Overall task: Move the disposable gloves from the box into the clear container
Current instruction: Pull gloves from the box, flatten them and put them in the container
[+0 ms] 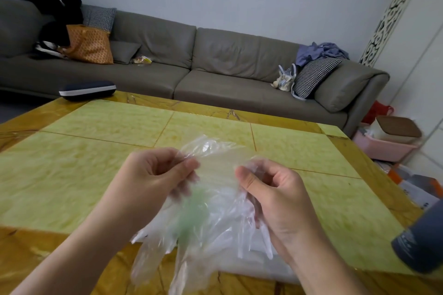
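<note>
Both hands are holding a bunch of clear disposable gloves (213, 218) up in the lower middle of the frame, above the near edge of the counter (96, 151); the left hand (155, 175) is pinching an upper corner of the thin plastic between thumb and curled fingers, while the right hand (271, 189) is gripping the opposite corner in the same way, thumb pressing against the side of the forefinger; the film is stretching loosely between them and its glove fingers are dangling down toward the lower edge of the frame; a soft green blur is showing through the plastic, and I cannot tell what it is; beneath the hanging gloves, at the lower middle right, a pale whitish shape (259, 266) is lying on the counter, too blurred and too covered to say whether it is the box or the clear container.

A dark grey cylinder (422, 239) is leaning into the frame at the lower right edge; a dark case with a white band (87, 91) is resting at the far left corner of the counter; behind it, a long grey sofa (215, 62) is running across the upper half of the frame, carrying an orange cushion (90, 45) at the left and a checked cushion (314, 76) at the right; a pink basket (383, 148) is sitting on the floor at the right, beside the sofa's end.
</note>
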`<state>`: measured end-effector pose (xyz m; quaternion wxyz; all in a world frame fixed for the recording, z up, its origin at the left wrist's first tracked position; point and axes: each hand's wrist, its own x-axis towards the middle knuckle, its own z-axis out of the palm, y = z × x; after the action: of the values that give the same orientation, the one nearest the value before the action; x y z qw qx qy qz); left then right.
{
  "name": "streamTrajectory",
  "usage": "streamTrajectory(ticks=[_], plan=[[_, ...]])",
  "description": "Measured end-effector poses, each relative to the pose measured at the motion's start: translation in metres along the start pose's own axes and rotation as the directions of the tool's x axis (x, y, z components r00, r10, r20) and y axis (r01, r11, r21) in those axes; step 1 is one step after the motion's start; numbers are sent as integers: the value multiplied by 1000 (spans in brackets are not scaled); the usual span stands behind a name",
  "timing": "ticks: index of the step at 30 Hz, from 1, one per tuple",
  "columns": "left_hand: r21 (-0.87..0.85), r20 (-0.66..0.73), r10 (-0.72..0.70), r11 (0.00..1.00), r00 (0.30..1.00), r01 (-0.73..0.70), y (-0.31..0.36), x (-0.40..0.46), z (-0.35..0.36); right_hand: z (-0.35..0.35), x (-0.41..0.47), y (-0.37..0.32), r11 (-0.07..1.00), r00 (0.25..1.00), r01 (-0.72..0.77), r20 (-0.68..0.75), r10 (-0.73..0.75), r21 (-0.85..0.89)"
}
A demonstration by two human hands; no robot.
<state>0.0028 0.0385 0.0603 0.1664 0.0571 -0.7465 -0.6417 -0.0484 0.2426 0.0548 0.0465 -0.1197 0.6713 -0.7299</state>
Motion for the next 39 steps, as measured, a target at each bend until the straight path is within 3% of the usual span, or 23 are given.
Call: streamTrajectory(ticks=[6,11,16,20,23,26,29,31,33,35,39], plan=[[88,-47,14,996,999,-9,-4,4,-6,2,-1,2,995,999,-32,-4,32,94],[239,-202,-27,968,979,76,-15,21,-26,-7,6,6,997,991,-43,-126,52,70],[591,-289,-94,765,953,255,-45,44,-51,-24,12,9,998,986,-59,-153,58,-8],[678,-283,-209,647,936,350,-56,50,-55,-36,14,5,997,981,-74,-179,70,-14],[740,-265,-183,591,947,321,-56,46,-52,-43,13,-3,993,977,-99,-182,108,57],[812,-165,25,571,986,122,-39,34,-38,-47,10,-9,986,980,-122,-143,137,110],[597,53,112,793,992,-122,-1,13,-12,-43,5,-13,980,990,-128,-41,136,153],[318,206,-33,947,978,-35,20,-1,9,-39,1,-14,973,992,-129,42,123,189],[119,301,-135,988,944,103,25,-9,23,-36,-2,-12,977,991,-116,93,100,182],[-6,261,-129,991,957,135,18,-9,32,-37,-3,-12,989,990,-89,118,76,114],[-93,85,-56,994,995,64,10,-6,29,-48,-4,-14,994,967,-91,235,101,-55]])
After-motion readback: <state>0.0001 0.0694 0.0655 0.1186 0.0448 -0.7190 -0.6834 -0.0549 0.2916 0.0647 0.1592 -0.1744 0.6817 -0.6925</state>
